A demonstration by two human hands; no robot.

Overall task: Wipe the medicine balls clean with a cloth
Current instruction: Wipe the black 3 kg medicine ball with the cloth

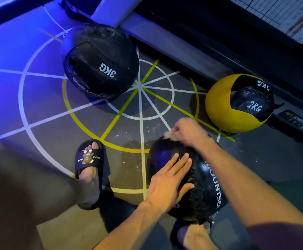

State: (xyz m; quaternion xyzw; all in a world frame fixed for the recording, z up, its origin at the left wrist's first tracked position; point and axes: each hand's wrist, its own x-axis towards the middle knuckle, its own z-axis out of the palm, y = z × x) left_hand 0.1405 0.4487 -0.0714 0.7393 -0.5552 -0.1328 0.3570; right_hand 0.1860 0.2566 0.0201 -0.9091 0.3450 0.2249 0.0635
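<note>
From the head view, your left hand [167,179] lies flat on the near black medicine ball [197,179], fingers straight and pressing its top to steady it; your right hand [188,130] is curled round a small pale cloth [169,135], blurred, at the ball's far upper edge; the ball sits on the floor [38,98] between your feet, close to the slide sandal [91,165] on the left foot.

Two more balls wait: the black one marked 3KG [100,60] stands further off on the painted floor rings, its top dusty and streaked; the yellow and black one marked 2KG [237,103] rests to the right against the rack base [192,51].

To do this step well, keep the flat palm firm so the ball does not roll under the stroke; drag the cloth over the seams and the stitched band, where dirt probably gathers; then turn the ball with the steadying hand to bring the underside up; white specks lie on the floor near the ball, so set cleaned faces away from them.
</note>
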